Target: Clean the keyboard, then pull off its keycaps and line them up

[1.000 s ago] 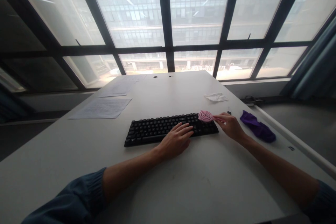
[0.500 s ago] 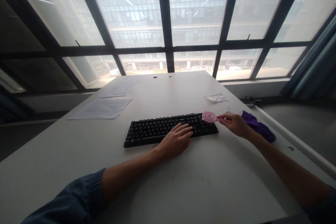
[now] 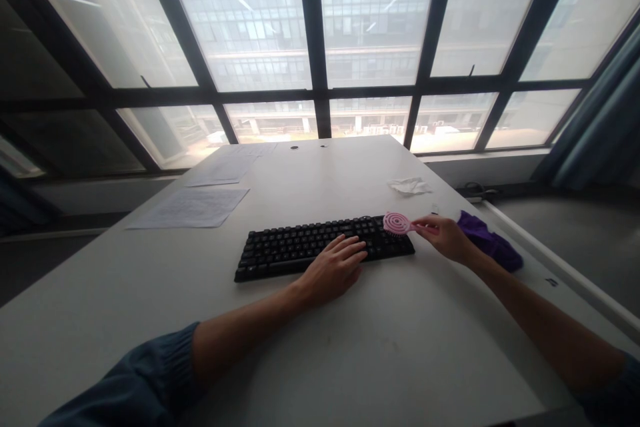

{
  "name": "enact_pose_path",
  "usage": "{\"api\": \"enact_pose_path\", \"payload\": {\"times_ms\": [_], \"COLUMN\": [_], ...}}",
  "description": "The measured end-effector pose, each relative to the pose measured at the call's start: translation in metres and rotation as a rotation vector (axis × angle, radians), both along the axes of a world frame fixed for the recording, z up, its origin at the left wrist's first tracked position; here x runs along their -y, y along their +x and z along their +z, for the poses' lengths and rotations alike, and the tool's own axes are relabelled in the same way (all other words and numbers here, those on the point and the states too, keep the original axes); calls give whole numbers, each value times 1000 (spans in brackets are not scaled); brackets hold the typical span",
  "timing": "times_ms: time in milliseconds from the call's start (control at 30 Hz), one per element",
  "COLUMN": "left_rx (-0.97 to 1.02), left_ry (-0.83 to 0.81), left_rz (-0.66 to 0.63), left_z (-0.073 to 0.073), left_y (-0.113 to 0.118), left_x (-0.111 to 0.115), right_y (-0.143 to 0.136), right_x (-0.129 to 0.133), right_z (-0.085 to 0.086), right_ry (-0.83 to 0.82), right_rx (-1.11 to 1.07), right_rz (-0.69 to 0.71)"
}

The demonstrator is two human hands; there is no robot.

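Note:
A black keyboard [image 3: 285,247] lies across the white table [image 3: 310,360]. Stretched out flat, my left hand [image 3: 335,268] rests on its keys right of the middle. My right hand [image 3: 441,235] grips the handle of a pink hairbrush [image 3: 397,222] with a round spiral head. The brush's bristles face down onto the keys at the keyboard's right end; whether they press on them I cannot tell. Just beyond my right wrist lies a crumpled purple cloth [image 3: 493,243].
Printed paper sheets [image 3: 193,207] lie at the table's left side. A crumpled white tissue [image 3: 410,185] is farther back on the right. Near the right edge sits a small dark item [image 3: 551,282]. Large windows stand behind the table.
Almost nothing differs; the whole view has shifted slightly left. Both hands and the hairbrush keep their places over the keyboard.

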State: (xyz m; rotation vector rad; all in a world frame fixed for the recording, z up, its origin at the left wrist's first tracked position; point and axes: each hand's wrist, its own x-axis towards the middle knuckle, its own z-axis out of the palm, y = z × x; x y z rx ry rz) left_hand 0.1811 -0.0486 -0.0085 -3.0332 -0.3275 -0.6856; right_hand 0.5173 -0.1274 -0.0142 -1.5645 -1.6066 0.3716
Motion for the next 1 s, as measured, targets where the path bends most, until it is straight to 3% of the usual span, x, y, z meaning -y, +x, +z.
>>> {"api": "enact_pose_path", "payload": {"times_ms": [333, 533, 833, 1000], "left_rx": [0, 12, 1, 17], "left_ry": [-6, 2, 4, -7], "left_rz": [-1, -9, -4, -10], "left_z": [-1, 0, -1, 0], "left_y": [0, -1, -1, 0], "left_x": [1, 0, 0, 1], "right_y": [8, -2, 14, 1], "right_x": [11, 10, 9, 8], "right_z": [23, 20, 19, 17], "right_ry": [-167, -126, -125, -54], "right_rx": [-3, 16, 38, 27], "right_rz": [200, 212, 191, 182]}}
